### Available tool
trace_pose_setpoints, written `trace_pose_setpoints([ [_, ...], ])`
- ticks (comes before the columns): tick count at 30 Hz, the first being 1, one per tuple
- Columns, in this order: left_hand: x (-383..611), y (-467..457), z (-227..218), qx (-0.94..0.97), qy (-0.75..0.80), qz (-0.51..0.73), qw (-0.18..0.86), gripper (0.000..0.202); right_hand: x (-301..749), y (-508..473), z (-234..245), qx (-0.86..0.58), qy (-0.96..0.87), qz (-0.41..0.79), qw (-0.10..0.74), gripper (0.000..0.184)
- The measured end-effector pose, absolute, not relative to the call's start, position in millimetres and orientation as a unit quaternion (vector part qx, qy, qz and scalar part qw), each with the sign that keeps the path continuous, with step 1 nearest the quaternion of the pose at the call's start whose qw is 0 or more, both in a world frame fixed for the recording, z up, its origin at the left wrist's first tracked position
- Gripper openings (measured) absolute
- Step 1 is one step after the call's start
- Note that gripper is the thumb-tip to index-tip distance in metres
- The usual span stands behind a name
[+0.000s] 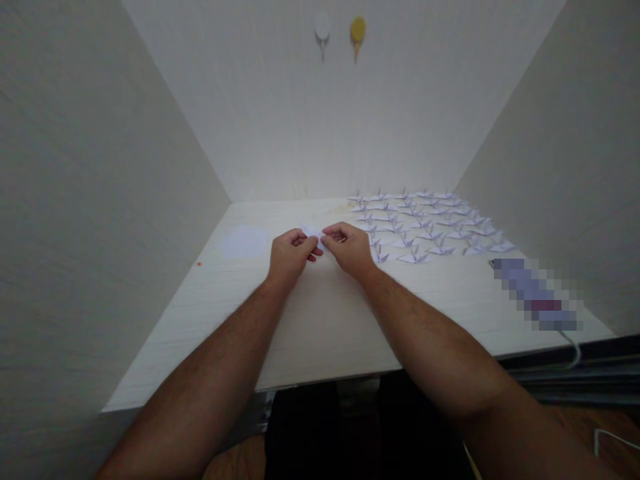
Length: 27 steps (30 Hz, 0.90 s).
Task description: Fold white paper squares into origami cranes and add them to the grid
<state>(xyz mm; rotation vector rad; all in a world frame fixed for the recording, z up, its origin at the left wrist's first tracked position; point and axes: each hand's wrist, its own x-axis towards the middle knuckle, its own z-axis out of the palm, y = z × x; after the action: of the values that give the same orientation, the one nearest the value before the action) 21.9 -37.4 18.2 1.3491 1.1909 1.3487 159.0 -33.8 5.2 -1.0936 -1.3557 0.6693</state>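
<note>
A small piece of white paper (pixel 313 232) is held between my two hands above the middle of the table. My left hand (pixel 294 253) pinches its left side with thumb and fingers. On the other side, my right hand (pixel 351 248) grips the paper's right edge between thumb and forefinger. The fingers cover much of the paper, so its folds cannot be made out. Just right of my right hand stand rows of white folded paper cranes (pixel 414 256). Left of my left hand lies a pale patch of white paper (pixel 243 241).
The white table (pixel 320 333) is enclosed by walls at the back and both sides. A blurred-out device (pixel 533 293) with a white cable (pixel 575 350) lies at the right. A white hook (pixel 323 28) and a yellow hook (pixel 358 29) are on the back wall.
</note>
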Motion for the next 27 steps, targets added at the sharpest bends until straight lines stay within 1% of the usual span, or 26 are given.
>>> trace_pose_setpoints([
  [4,24,-39,19,0.534,0.492,0.539,0.426,0.019,161,-34,2,-0.472,-0.64,0.21,0.57,0.017],
  [11,27,-40,19,0.51,0.495,0.54,0.452,0.013,163,-35,2,-0.458,-0.685,0.123,0.553,0.015],
  [16,28,-41,19,0.512,0.505,0.525,0.455,0.013,162,-38,7,-0.476,-0.672,0.144,0.548,0.004],
  [21,27,-42,20,0.515,0.497,0.516,0.471,0.013,162,-38,10,-0.493,-0.658,0.201,0.532,0.002],
  [27,25,-40,19,0.517,0.496,0.505,0.481,0.014,164,-37,10,-0.49,-0.7,0.143,0.499,0.003],
])
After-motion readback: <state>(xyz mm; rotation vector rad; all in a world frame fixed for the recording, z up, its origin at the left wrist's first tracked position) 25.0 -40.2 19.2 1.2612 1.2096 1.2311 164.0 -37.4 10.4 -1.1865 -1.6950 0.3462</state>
